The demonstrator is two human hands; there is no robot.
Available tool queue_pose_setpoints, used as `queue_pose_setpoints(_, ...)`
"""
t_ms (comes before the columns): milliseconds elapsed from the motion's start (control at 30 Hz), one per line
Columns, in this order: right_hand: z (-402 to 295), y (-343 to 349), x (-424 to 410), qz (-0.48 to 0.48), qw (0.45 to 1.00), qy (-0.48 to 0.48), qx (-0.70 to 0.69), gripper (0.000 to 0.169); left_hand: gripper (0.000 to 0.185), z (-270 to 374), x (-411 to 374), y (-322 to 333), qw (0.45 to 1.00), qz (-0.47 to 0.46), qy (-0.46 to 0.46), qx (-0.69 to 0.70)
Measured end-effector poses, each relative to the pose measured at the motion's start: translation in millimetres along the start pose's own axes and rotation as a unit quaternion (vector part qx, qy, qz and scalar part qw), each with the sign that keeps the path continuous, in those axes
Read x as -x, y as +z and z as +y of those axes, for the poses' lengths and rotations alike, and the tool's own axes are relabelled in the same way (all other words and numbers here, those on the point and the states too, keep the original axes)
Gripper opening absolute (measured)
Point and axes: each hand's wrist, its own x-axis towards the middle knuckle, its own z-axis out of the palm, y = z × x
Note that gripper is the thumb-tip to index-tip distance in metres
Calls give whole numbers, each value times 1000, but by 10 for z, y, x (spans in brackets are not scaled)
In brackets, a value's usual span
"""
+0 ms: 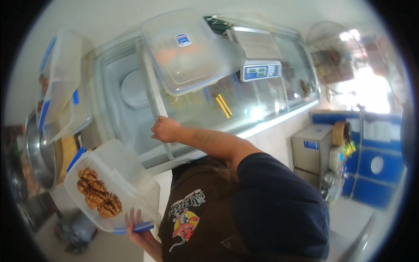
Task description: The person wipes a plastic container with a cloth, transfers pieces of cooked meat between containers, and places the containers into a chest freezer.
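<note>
My left hand [139,229] supports a translucent plastic container [137,183] by its lower edge, near a blue clip. Brown, glossy braised food pieces [98,193] lie in the container. My right hand [166,129] is closed on the frame of the sliding glass lid [158,95] of a chest freezer [98,95]. Left of that frame the freezer stands uncovered, with a round white thing [135,89] inside. A large plastic container with a blue-edged lid [183,65] rests on the glass, partly blurred.
A digital scale [260,70] and yellow-handled tongs or scissors [224,106] lie on the freezer top. More plastic containers [63,82] stand at the left, above a large metal bowl [41,150]. A metal cabinet [309,147] and a fan [334,55] are at the right.
</note>
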Motion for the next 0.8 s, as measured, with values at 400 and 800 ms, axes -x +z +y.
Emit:
queue_pose_setpoints(400,756,350,575,-91,974,208,-14,45,106,182,-837,-66,996,-12,-65,-65)
queue_pose_setpoints(800,2012,-811,2186,-61,972,220,51,41,88,-785,-633,1281,992,-28,-110,-54)
